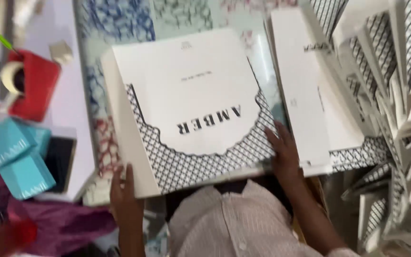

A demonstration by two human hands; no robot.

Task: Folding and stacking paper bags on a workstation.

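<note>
Holding a flat white box (186, 100) by its near edge, we have 1 hand at each lower corner: our left hand (125, 195) is curled around the near-left corner with fingers over the side panel, and our right hand (284, 154) lies fairly flat, fingers spread on the near-right corner, pressing on the patterned border. Both hands have hold of this same box and nothing else.

We judge the step in hand to be positioning or squaring the box on the desk (120, 28). The next move would call for an even grip from both sides so the broad, thin panel does not bend or slide.

The box is wide and shallow, white on top with a scalloped label area and a black-and-white lattice border along its near side. It lies on the patterned desk cover. Right of the box, touching or overlapping it, sits another white box (310, 95), and beyond that a stack of folded lattice cartons (396, 71). Left of the box are teal cartons (15, 157) and a red tape dispenser (32, 88).
</note>
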